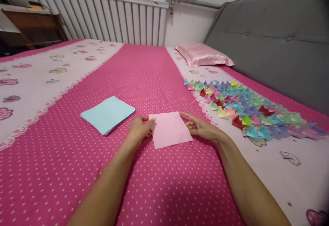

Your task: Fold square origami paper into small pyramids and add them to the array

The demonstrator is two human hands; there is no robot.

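A pink square sheet of paper [170, 129] lies flat on the pink dotted bedspread [144, 78] in front of me. My left hand [138, 129] rests at its left edge, thumb and fingers pinched on the sheet's upper left corner. At the right edge my right hand [200, 126] touches the paper, its forefinger stretched along the upper right corner and the other fingers loosely curled. A stack of light blue paper sheets [108, 114] sits just left of my left hand.
Several folded paper boats in many colours [246, 111] lie in rows on the right side of the bed. A pink pillow [203, 54] rests by the grey headboard [277, 37]. A white radiator [108, 17] stands behind the bed, with a wooden table [31, 25] at far left.
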